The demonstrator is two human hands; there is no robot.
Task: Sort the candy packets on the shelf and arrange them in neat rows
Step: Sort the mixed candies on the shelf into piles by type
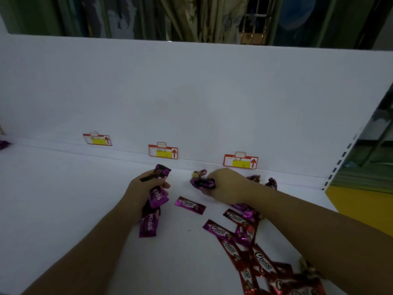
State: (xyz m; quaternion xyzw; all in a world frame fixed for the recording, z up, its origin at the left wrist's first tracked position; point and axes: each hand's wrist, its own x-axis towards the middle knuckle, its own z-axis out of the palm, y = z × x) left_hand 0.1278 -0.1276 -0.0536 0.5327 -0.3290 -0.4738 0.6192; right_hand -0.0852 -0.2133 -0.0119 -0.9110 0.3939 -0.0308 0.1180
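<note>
- The left hand point(146, 188) is curled round a bundle of purple KISS packets point(156, 199). One end sticks up past the fingers and another hangs down below the palm onto the white shelf point(85, 199).
- The right hand point(225, 186) reaches across towards the back and pinches a crumpled purple packet point(203, 183) at its fingertips.
- Between the two hands a purple Choco packet point(190, 205) lies flat on the shelf, apart from both.
- Under and beside the right forearm there is a loose heap of red Choco packets point(260, 260), overlapping at all angles, with another purple Choco packet point(217, 228) at its near-left edge. The arm hides part of the heap.
- Twist-wrapped candies point(271, 183) lie by the back lip behind the right hand, and one more point(200, 173) lies just beyond the pinched packet.
- Three red-and-yellow price tags with arrows are clipped along the back: left point(97, 139), middle point(163, 151) and right point(240, 161).
- Behind them is a plain white back panel point(191, 92), with patterned curtains point(191, 18) above it.
- At the far left edge is something purple point(3, 144), too cut off to name.
- A slotted upright point(340, 160) and a yellow panel point(361, 209) close off the right side.
</note>
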